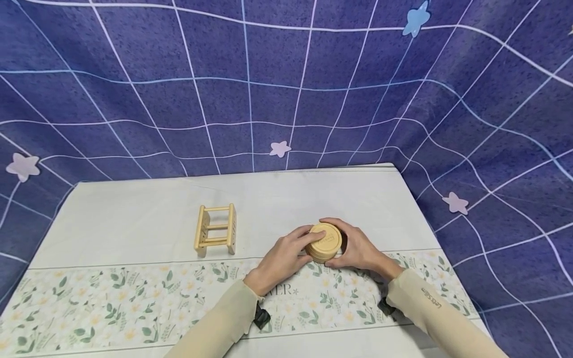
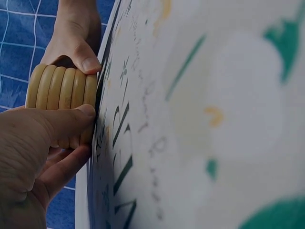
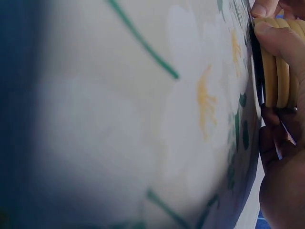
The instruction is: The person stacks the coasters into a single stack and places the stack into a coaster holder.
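A stack of several round bamboo coasters [image 1: 326, 242] stands on the table, its top one bearing engraved lettering. From the left my left hand [image 1: 286, 256] grips it, thumb low on the near side and one finger lying across the top. My right hand [image 1: 360, 247] holds the opposite side, with the thumb at the near base and fingers round the far edge. In the left wrist view the coasters [image 2: 62, 88] show as even layers between both hands. The right wrist view has the coasters [image 3: 282, 86] at its right edge, partly covered by my right hand [image 3: 288, 176].
A small light wooden rack [image 1: 216, 231] with slotted sides and crossbars stands left of the stack. The white tablecloth [image 1: 134, 214] has a flower-printed band along the front. Blue gridded curtains [image 1: 224, 99] with star shapes rise behind the table and at the right.
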`<state>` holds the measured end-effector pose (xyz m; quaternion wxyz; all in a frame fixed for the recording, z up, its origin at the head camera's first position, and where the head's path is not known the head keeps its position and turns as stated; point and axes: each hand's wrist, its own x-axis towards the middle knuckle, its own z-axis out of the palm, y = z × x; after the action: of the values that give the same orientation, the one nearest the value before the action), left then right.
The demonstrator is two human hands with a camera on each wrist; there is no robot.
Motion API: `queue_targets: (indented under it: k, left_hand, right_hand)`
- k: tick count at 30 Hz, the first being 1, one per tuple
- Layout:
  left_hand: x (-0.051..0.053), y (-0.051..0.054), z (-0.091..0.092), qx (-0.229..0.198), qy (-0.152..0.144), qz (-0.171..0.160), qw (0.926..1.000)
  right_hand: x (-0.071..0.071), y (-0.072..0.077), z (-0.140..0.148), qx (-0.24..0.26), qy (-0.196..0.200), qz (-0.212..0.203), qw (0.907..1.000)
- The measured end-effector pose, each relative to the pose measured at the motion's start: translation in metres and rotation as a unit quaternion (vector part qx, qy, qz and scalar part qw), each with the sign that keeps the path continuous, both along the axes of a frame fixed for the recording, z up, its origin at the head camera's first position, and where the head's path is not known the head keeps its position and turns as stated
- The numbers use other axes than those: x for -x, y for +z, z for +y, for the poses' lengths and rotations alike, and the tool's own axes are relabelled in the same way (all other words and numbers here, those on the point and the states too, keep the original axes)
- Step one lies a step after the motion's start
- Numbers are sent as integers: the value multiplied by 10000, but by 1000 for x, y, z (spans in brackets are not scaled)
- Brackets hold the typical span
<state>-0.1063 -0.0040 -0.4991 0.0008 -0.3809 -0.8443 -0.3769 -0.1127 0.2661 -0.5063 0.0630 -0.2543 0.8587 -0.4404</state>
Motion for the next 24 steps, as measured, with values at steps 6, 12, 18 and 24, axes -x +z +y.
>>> queue_targets:
  k: [6,12,18,24]
  left_hand:
    - [0,-2,-1,-125,75,-171,9997]
    - [1,-4,-2,-228,74,-416,9988]
    - [2,-5,-2,-453,37,-421,9981]
    - [2,-6,-3,-525,25,-560,9970]
  right_hand:
    - [-1,-1,0,190,28,-106,9998]
    - [-1,-1,-1,363,-21,-176,9992]
    - [-2,1,-2,420,-98,-118,9990]
    - [-4,2,-3,614,-80,-135,9980]
